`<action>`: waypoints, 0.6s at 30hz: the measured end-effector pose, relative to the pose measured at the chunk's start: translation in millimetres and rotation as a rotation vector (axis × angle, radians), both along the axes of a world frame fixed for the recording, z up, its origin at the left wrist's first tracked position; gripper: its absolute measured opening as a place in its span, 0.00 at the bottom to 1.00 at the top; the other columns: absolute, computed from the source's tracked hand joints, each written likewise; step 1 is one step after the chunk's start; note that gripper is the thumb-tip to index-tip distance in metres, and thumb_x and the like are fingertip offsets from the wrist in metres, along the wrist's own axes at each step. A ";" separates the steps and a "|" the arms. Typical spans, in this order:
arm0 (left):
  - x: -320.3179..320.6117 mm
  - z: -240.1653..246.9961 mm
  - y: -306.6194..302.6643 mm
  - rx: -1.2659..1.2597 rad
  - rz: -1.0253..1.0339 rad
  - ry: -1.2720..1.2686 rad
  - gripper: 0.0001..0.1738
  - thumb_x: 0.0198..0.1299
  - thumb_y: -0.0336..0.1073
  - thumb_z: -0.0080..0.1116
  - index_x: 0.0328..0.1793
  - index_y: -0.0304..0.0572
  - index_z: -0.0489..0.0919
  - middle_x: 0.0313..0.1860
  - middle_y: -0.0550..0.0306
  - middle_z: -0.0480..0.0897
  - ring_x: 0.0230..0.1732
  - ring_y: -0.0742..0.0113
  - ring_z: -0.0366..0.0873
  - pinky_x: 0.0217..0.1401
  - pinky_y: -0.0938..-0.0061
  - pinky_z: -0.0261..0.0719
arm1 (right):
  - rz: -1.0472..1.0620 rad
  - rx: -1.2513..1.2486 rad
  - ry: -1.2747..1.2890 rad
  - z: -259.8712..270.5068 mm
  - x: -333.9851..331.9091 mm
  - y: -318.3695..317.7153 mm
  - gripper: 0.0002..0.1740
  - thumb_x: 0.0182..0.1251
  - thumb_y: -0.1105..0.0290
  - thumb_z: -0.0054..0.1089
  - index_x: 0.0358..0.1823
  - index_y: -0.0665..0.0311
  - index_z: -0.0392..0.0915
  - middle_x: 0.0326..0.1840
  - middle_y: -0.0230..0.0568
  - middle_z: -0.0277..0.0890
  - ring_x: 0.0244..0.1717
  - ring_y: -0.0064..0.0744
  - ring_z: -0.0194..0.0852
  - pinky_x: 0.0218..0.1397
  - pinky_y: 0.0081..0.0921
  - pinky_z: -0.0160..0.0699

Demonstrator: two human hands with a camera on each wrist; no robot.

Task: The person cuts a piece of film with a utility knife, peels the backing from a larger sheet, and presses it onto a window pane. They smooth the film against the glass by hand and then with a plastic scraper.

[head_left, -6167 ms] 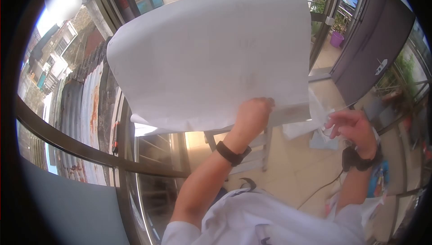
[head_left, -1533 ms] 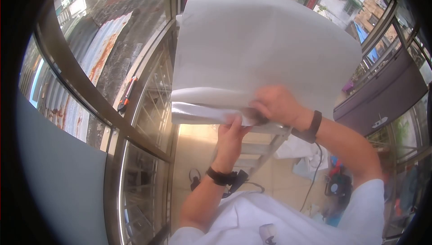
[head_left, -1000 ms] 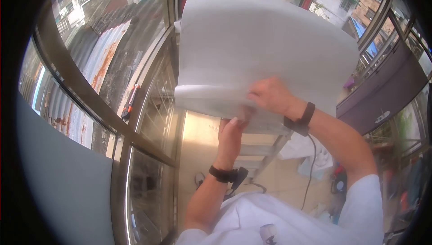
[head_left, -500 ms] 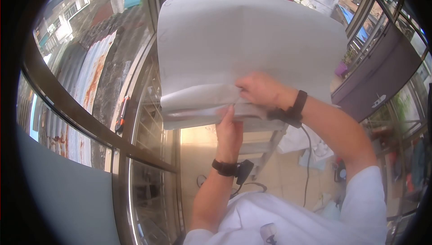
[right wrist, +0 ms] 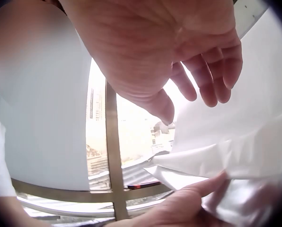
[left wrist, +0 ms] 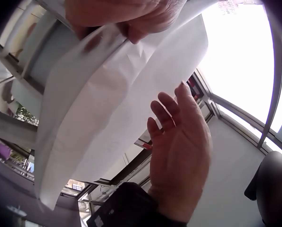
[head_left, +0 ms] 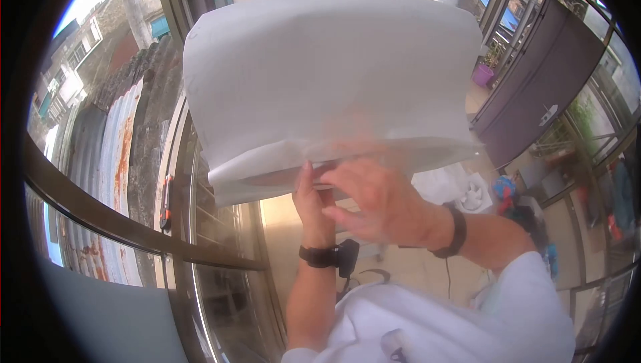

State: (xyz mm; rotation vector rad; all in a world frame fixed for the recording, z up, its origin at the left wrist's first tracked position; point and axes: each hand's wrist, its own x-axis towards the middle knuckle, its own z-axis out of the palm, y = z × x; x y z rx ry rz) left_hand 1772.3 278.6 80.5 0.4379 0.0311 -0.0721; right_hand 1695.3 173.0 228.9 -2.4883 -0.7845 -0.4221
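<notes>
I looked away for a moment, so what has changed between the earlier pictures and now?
Since half a second ago, the right hand has come down from above the fold to beside the left hand, its fingers open and seemingly free of the white sheet. The left hand still pinches the sheet's lower edge; the cutter lies where it did.

Person's wearing a white tee (head_left: 441, 323), loose folds showing, short R sleeve (head_left: 534, 296) spreading at approx 4 o'clock, L sleeve hem (head_left: 300, 355) peeking out near 6. Greyish patch (head_left: 392, 343) w/ a dark squiggle is sitting at 6 o'clock, too blurry to read. Black L wristband (head_left: 319, 256) is carrying a small black box (head_left: 347, 258) on its 3 o'clock side. R wrist's sporting a black band (head_left: 455, 233) too, plus a chunky dark box (left wrist: 124, 208) showing tiny pale marks.
</notes>
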 end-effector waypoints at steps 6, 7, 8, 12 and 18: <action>0.8 -2.3 4.6 0.047 -0.030 -0.048 0.12 0.74 0.41 0.55 0.47 0.38 0.78 0.42 0.60 0.80 0.46 0.64 0.78 0.47 0.63 0.78 | -0.051 0.338 0.428 -103.1 -41.4 -23.2 0.41 0.58 0.58 0.74 0.70 0.65 0.66 0.62 0.54 0.73 0.56 0.50 0.78 0.55 0.39 0.81; -4.3 2.0 7.0 0.079 -0.067 -0.106 0.11 0.74 0.40 0.55 0.48 0.39 0.79 0.43 0.61 0.80 0.46 0.67 0.78 0.51 0.64 0.77 | -0.057 0.355 0.425 -107.4 -41.7 -26.4 0.41 0.58 0.58 0.74 0.70 0.65 0.66 0.62 0.54 0.73 0.56 0.50 0.78 0.55 0.39 0.81; -5.4 8.1 4.3 0.093 -0.075 -0.111 0.11 0.74 0.40 0.55 0.48 0.39 0.79 0.43 0.61 0.80 0.46 0.67 0.78 0.51 0.64 0.77 | -0.050 0.469 0.447 -109.7 -40.0 -29.3 0.45 0.58 0.58 0.74 0.74 0.63 0.62 0.66 0.54 0.70 0.59 0.49 0.78 0.58 0.38 0.81; -13.5 23.3 -11.7 0.083 0.003 0.068 0.09 0.74 0.39 0.55 0.50 0.41 0.80 0.40 0.63 0.81 0.44 0.72 0.78 0.51 0.69 0.76 | -0.087 0.602 0.154 -104.7 -35.8 -37.3 0.48 0.59 0.58 0.74 0.77 0.61 0.58 0.71 0.53 0.67 0.57 0.47 0.80 0.58 0.36 0.83; -14.8 16.2 -5.0 0.081 -0.053 0.021 0.08 0.73 0.40 0.59 0.48 0.44 0.81 0.39 0.65 0.81 0.43 0.73 0.77 0.48 0.71 0.74 | -0.245 0.577 0.695 -92.6 -49.3 -48.4 0.36 0.64 0.66 0.71 0.73 0.64 0.67 0.50 0.39 0.81 0.46 0.26 0.79 0.33 0.22 0.78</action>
